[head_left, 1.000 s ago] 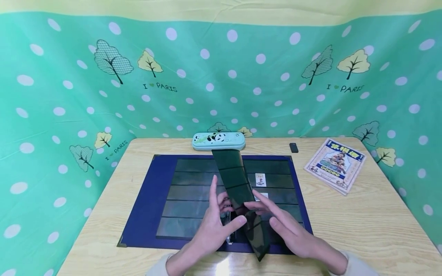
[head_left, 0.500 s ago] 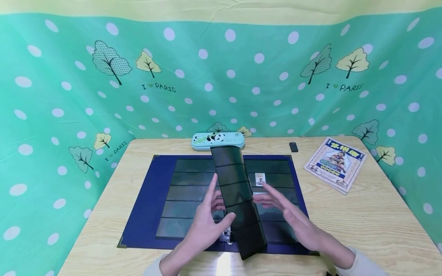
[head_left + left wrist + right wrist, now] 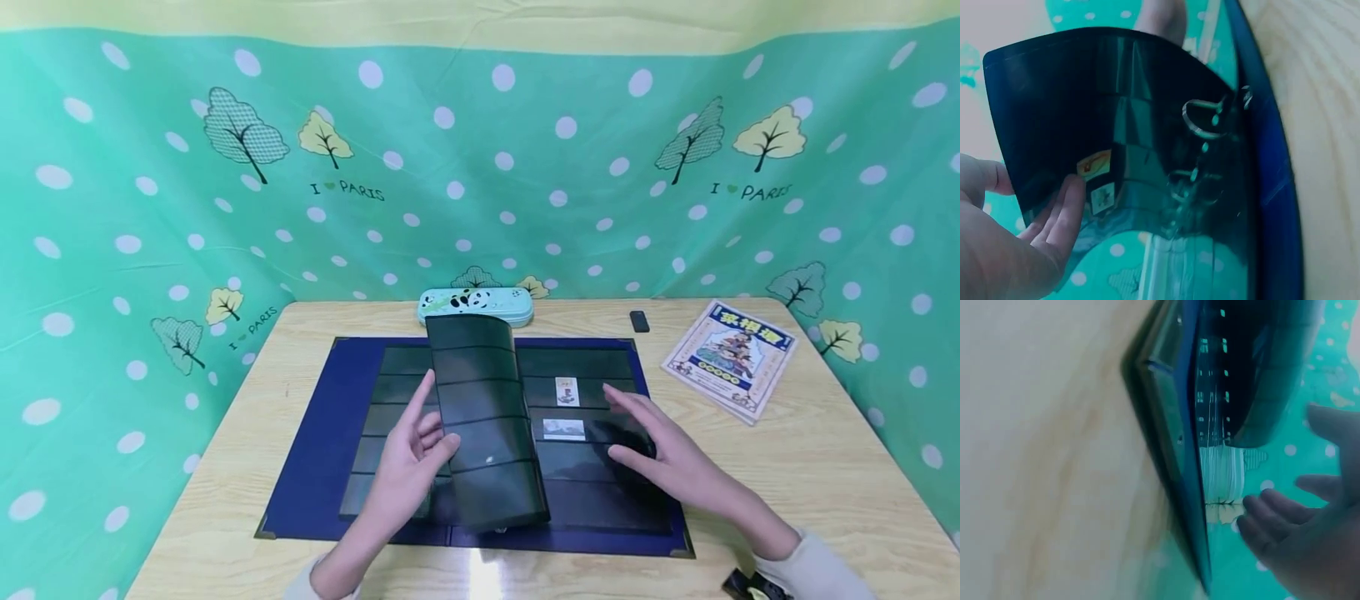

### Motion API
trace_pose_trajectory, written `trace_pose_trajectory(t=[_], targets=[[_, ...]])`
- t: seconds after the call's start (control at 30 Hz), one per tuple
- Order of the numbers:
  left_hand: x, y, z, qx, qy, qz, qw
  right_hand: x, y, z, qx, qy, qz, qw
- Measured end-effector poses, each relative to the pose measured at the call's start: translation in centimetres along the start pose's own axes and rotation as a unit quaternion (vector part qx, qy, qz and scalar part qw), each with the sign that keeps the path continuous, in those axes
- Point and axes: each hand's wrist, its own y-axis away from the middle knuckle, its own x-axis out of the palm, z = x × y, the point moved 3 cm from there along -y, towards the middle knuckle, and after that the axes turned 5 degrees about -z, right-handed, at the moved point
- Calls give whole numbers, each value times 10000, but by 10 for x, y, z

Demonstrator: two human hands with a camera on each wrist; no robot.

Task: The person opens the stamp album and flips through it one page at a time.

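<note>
A blue ring-bound stamp album (image 3: 309,454) lies open on the table. Its raised black page (image 3: 483,392), divided into strip pockets, curves upward at the middle. My left hand (image 3: 403,465) pinches that page's left edge, thumb on the near face and fingers behind. In the left wrist view, two stamps (image 3: 1103,199) show on the page's other face, beside the fingertips. The right-hand page (image 3: 577,500) holds an upright stamp (image 3: 567,392) and a wider stamp (image 3: 563,429). My right hand (image 3: 678,458) hovers over that page's right side, fingers apart, holding nothing.
A light blue panda pencil case (image 3: 517,308) stands at the back edge of the wooden table (image 3: 810,467). A small black object (image 3: 639,322) and a printed booklet (image 3: 731,358) lie to the right. Polka-dot cloth (image 3: 480,167) hangs behind.
The raised page has swung leftward with my left hand, uncovering the wider stamp. My right hand has drawn away from the page toward the right.
</note>
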Motion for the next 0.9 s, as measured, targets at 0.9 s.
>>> trace_pose_trajectory(t=[0.9], targets=[[-72,-27,26,-989,2734,213,9566,2,9,-26,163,1034,1642,9809]])
